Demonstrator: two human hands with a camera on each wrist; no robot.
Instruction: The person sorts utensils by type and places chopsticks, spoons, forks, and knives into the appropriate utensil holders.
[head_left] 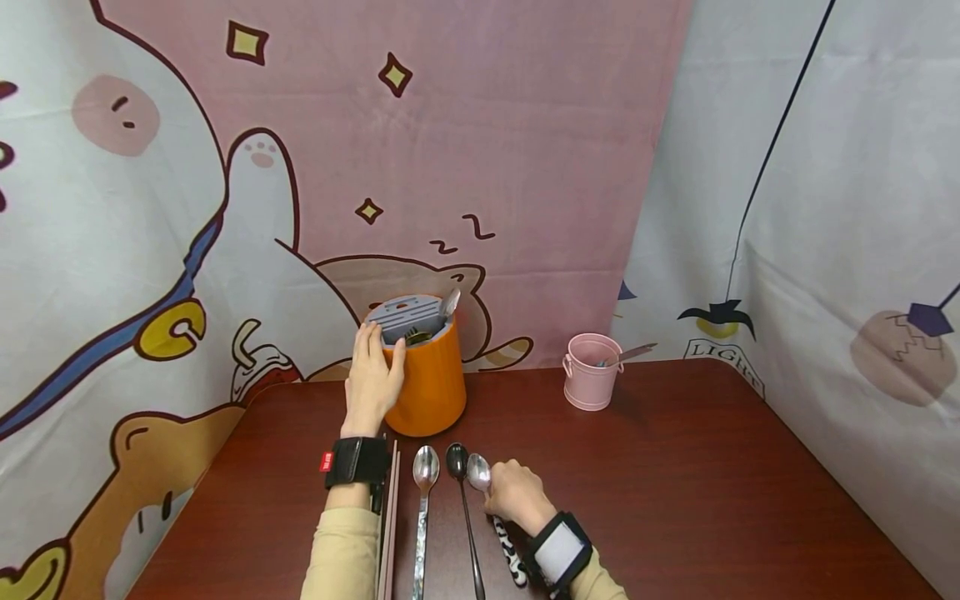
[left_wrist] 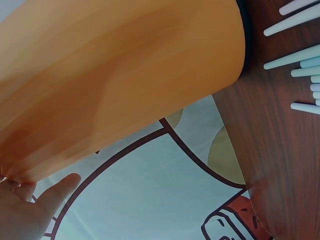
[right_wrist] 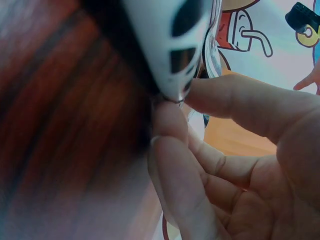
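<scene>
In the head view my left hand (head_left: pixel 369 379) rests against the left rim of an orange utensil holder (head_left: pixel 426 387), fingers fairly straight. The holder has a grey slotted top, with a spoon (head_left: pixel 452 302) and a fork inside. Its side fills much of the left wrist view, where fingertips of the left hand (left_wrist: pixel 22 207) touch it. My right hand (head_left: pixel 517 493) pinches a spoon (head_left: pixel 478 472) with a black-and-white patterned handle (head_left: pixel 510 552). The right wrist view shows thumb and fingers of the right hand (right_wrist: pixel 225 155) at the neck of that patterned handle (right_wrist: pixel 172 45).
Left of the pinched spoon lie a dark long spoon (head_left: pixel 457 461), a silver spoon (head_left: pixel 425 468) and chopsticks (head_left: pixel 391 521). A small pink bucket (head_left: pixel 588 383) holding a utensil stands at the table's back right. Patterned cloth hangs behind the brown table (head_left: pixel 712 483).
</scene>
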